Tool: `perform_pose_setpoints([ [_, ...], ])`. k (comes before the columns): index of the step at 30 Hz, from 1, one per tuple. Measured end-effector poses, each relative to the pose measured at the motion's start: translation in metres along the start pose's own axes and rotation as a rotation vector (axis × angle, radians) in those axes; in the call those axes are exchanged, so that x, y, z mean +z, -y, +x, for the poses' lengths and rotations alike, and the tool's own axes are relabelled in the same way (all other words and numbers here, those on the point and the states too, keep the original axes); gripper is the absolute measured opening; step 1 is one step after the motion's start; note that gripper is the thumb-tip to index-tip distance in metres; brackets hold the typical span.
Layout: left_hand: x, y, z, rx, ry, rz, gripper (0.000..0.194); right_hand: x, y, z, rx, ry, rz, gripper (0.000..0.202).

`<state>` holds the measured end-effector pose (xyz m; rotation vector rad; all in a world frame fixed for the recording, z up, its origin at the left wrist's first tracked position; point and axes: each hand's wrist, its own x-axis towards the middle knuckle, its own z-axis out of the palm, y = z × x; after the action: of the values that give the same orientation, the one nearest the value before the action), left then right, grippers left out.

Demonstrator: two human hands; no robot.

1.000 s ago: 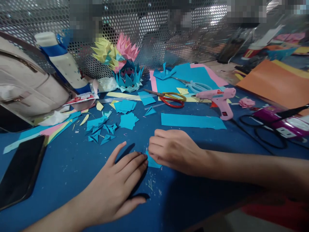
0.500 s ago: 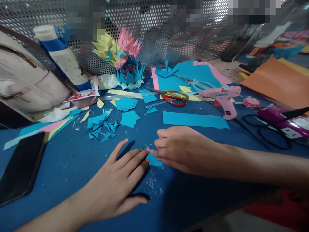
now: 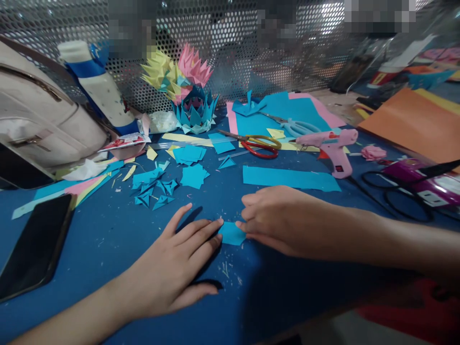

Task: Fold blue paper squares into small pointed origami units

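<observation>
A small piece of blue paper (image 3: pixel 232 234) lies on the blue table between my hands. My left hand (image 3: pixel 187 258) rests flat with its fingers spread, the fingertips on the paper's left edge. My right hand (image 3: pixel 276 223) has its fingers curled, with the fingertips at the paper's right edge; whether they pinch it or only press on it is hard to make out. Beyond my left hand lie several folded blue paper pieces (image 3: pixel 163 189) and a stack of blue paper squares (image 3: pixel 194 176). Past my right hand is a long blue paper strip (image 3: pixel 291 178).
Scissors (image 3: pixel 260 145) and a pink glue gun (image 3: pixel 330 146) lie farther back. Folded paper flowers (image 3: pixel 194 108) stand by a perforated metal panel (image 3: pixel 230 57). A phone (image 3: pixel 38 244), a bottle (image 3: pixel 98 88) and a light bag (image 3: pixel 46 110) are at left; orange paper (image 3: pixel 413 122) is at right.
My right hand has shifted slightly to the right, showing more of the blue paper piece. My left hand stays nearly in place, its fingertips on the paper.
</observation>
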<state>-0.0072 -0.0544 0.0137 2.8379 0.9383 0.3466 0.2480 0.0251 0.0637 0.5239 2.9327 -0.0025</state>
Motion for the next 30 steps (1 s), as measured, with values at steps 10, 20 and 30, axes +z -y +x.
perform_pose_setpoints([
  [10,-0.007,0.010,0.005,-0.047,0.039,-0.154,0.043,-0.009,-0.008,0.006,-0.055,0.144,0.100,0.025],
  [20,-0.004,0.009,0.004,0.008,0.068,-0.039,0.043,-0.007,-0.024,0.010,-0.058,0.110,0.365,0.025],
  [30,-0.003,0.009,0.004,0.027,0.075,0.022,0.050,-0.006,-0.026,0.017,0.192,0.130,0.427,0.050],
])
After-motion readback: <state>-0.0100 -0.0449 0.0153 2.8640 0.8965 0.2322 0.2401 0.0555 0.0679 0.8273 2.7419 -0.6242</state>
